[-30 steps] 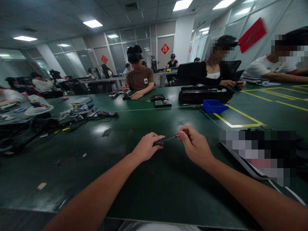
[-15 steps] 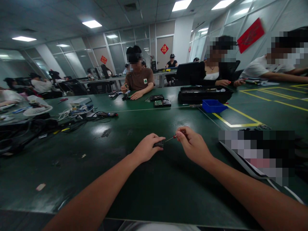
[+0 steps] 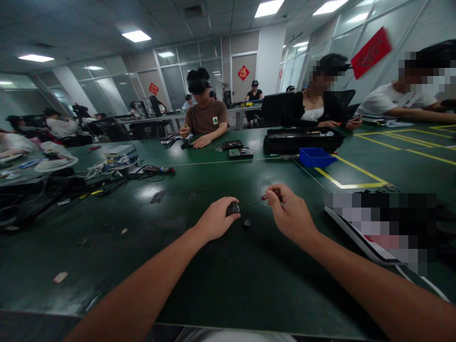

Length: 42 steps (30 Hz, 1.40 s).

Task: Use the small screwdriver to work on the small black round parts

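Note:
My left hand [image 3: 217,218] is closed around a small black cylinder [image 3: 233,209], whose round end with a pale rim faces right. In my right hand [image 3: 290,209] is a thin screwdriver [image 3: 255,201] with a dark red handle, held between thumb and fingers. Its tip points left at the cylinder, a short gap away from it. A small round black piece [image 3: 247,223] lies on the green table just right of my left fingertips, touched by neither hand. What is inside the cylinder is too dark to make out.
Tangled black cables [image 3: 39,194] lie at the left. A blue tray [image 3: 317,157] and a long black bin [image 3: 302,141] stand beyond my right hand, near circuit-board units [image 3: 241,153]. A blurred-out flat item [image 3: 377,232] sits at the right. Co-workers sit across the table.
The screwdriver tip has drawn back from the cylinder, my right hand moving slightly right. A small round black piece now lies on the table, and the cylinder's end shows a round rim.

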### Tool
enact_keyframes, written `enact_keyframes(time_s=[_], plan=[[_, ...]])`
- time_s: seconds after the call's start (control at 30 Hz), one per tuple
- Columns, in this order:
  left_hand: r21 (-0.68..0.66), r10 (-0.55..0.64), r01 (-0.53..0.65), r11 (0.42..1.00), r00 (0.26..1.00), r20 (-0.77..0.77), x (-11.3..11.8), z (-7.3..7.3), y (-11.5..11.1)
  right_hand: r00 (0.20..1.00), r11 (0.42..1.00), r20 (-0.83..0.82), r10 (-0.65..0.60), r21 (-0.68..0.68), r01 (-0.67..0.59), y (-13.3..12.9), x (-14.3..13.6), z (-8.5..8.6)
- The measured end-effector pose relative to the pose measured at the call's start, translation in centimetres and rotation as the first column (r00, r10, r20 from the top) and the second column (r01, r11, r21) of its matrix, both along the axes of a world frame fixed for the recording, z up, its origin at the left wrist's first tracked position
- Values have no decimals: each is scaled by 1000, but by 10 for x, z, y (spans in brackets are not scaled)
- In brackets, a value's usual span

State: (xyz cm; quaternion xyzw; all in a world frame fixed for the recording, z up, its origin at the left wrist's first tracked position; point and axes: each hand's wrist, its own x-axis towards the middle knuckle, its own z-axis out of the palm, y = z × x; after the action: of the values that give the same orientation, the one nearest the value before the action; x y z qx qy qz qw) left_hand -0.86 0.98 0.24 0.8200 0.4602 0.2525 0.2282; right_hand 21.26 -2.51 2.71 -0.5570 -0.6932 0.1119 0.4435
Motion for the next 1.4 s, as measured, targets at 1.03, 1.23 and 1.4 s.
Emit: enact_keyframes(time_s=[1.03, 1.23, 1.4], plan=[[-89, 169, -148, 985, 934, 316, -11, 8, 9, 998, 999, -33, 52, -11, -52, 0, 1, 0], [-407, 456, -209, 889, 473, 754, -42, 23, 36, 998, 999, -30, 53, -12, -53, 1, 2, 0], [-523, 574, -269, 809, 170, 801, -94, 48, 47, 998, 998, -31, 55, -24, -56, 1, 2, 0]])
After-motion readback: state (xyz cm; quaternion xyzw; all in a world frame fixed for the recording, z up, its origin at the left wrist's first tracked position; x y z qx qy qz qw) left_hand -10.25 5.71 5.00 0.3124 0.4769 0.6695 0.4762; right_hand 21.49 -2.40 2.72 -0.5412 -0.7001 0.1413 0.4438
